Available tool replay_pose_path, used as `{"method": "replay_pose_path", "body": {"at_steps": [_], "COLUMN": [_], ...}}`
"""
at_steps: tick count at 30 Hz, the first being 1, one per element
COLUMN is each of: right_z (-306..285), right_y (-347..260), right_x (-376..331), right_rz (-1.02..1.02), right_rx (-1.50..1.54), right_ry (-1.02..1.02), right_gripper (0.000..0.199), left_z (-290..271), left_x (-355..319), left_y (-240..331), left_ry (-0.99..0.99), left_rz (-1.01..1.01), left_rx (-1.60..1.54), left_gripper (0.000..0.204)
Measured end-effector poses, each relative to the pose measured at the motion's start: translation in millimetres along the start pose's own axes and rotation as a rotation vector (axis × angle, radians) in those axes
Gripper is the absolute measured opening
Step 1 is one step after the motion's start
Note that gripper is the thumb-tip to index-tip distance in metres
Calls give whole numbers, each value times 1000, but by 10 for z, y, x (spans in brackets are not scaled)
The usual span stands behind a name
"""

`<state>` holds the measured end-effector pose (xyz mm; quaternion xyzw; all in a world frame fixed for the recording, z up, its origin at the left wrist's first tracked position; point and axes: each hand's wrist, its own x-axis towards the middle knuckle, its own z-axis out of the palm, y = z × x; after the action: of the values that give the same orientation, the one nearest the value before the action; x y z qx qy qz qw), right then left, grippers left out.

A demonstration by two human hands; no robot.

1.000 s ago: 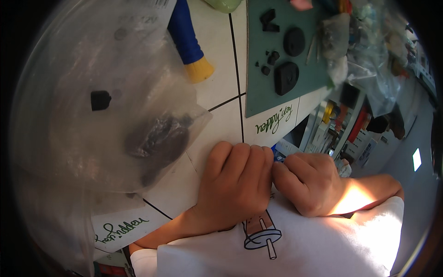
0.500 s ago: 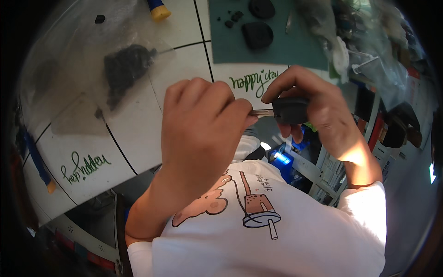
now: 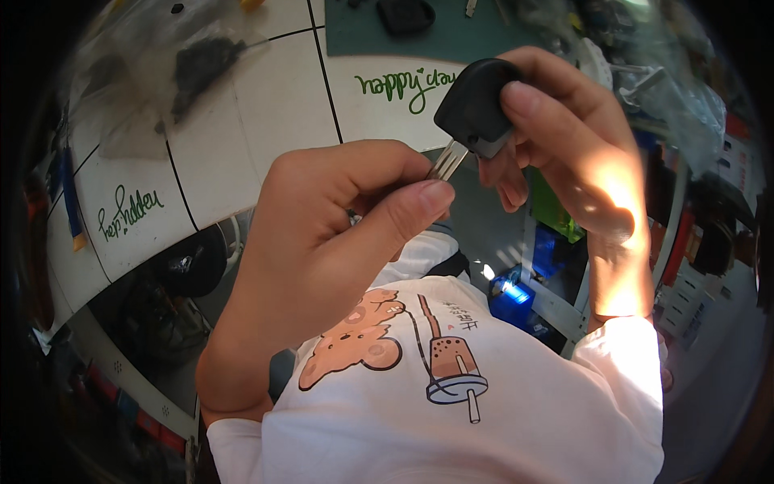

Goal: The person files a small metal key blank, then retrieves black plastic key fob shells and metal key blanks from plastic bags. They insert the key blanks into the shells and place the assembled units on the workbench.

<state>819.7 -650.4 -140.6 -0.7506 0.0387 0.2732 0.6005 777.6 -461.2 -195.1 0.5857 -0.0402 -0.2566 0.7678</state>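
Between my two hands is a car key with a rounded black plastic head and a grooved metal blade. My right hand grips the black head between thumb and fingers, tilted up toward the right. My left hand pinches the end of the silver blade between thumb and forefinger; the blade's tip is hidden there. Both hands are held up in front of my body, near the table's edge.
A green mat on the white table bears a black key head and a small metal piece. Clear plastic bags with black parts lie at left. More bags and clutter crowd the right.
The key has been raised and turned, its head now pointing upward right. My left hand has rolled so its thumb shows. The table has shifted upward in view.
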Motion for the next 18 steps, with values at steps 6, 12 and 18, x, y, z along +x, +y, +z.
{"method": "replay_pose_path", "body": {"at_steps": [6, 12, 18], "right_z": [-51, 28, 116], "right_y": [-44, -272, -242], "right_x": [32, 162, 146], "right_rz": [-11, 131, 78], "right_rx": [-147, -349, -377], "right_ry": [-66, -172, -117], "right_gripper": [27, 29, 30], "left_z": [-12, -24, -78], "left_x": [27, 87, 73], "left_y": [0, 24, 7], "left_ry": [-69, -70, -41], "left_rz": [-13, -17, 12], "left_rx": [-42, -147, -113], "left_gripper": [20, 19, 17]}}
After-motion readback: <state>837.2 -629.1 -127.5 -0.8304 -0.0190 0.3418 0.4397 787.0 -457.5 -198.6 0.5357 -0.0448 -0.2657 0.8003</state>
